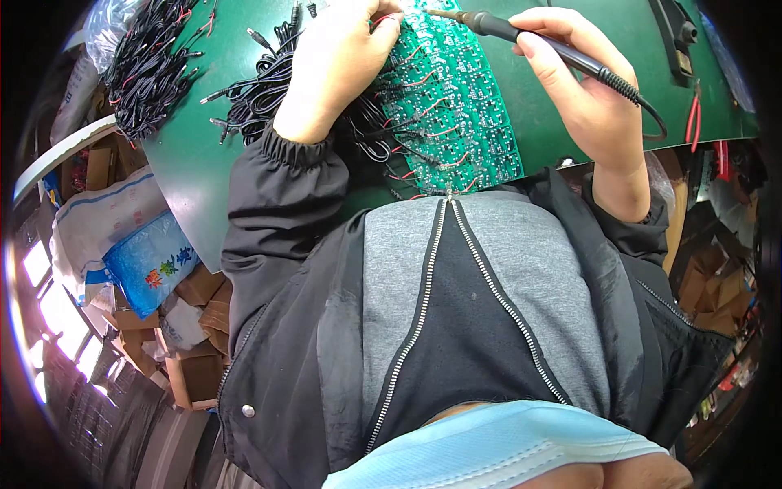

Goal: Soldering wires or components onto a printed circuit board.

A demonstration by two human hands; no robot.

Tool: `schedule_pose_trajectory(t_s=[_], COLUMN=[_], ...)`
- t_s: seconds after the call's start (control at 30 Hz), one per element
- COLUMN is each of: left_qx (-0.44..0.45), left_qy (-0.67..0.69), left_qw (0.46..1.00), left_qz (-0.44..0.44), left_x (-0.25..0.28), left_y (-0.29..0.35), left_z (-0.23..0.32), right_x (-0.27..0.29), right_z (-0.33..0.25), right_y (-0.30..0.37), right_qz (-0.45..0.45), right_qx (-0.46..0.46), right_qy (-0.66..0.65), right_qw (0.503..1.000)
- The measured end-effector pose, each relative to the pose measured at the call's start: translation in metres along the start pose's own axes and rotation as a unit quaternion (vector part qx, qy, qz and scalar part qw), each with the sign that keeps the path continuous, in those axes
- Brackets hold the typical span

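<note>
My right hand (599,106) grips a soldering iron (498,28) like a pen, its metal tip pointing left over the far end of a green circuit board panel (481,114). At the panel's far left edge, my left hand (338,69) pinches a thin red wire (384,19); its fingertips are partly cut off by the picture's top. Small components cover the panel. Several red and black wire ends lie across its left side, leading to black cables (265,85) heaped beneath and beside my left hand. The exact spot under the iron's tip is hard to make out.
A bigger bundle of black cables (151,69) hangs over the left of the green table (183,175). Red-handled pliers (693,118) and a black stand (678,37) are at the right. Cardboard boxes (195,375) and a blue bag (151,261) sit below left.
</note>
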State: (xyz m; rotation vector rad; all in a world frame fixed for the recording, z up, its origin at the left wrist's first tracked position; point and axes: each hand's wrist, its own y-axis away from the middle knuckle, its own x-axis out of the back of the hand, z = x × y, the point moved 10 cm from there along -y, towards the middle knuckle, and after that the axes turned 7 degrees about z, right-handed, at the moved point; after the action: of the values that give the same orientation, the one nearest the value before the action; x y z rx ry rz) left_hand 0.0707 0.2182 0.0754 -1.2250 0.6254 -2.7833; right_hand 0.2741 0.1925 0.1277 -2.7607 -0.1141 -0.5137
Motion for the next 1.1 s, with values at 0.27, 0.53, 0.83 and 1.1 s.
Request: schedule_pose_trajectory(t_s=[0.27,0.53,0.83,1.1], left_qx=[-0.016,-0.007,-0.018,-0.024], left_qy=[-0.083,-0.096,-0.1,-0.1], left_qw=[0.996,0.995,0.995,0.995], left_qz=[0.013,0.0,0.008,0.014], left_x=[0.002,0.004,0.003,0.004], left_y=[0.0,0.009,0.01,0.008], left_z=[0.012,0.016,0.017,0.015], right_x=[-0.01,-0.01,-0.016,0.005], right_z=[-0.002,-0.006,-0.024,-0.015], right_y=[-0.004,0.002,-0.002,-0.001], right_qz=[-0.037,-0.049,-0.098,0.053], right_qx=[-0.012,0.014,0.111,0.031], right_qy=[0.029,0.012,0.055,0.02], right_qw=[0.999,0.999,0.987,0.998])
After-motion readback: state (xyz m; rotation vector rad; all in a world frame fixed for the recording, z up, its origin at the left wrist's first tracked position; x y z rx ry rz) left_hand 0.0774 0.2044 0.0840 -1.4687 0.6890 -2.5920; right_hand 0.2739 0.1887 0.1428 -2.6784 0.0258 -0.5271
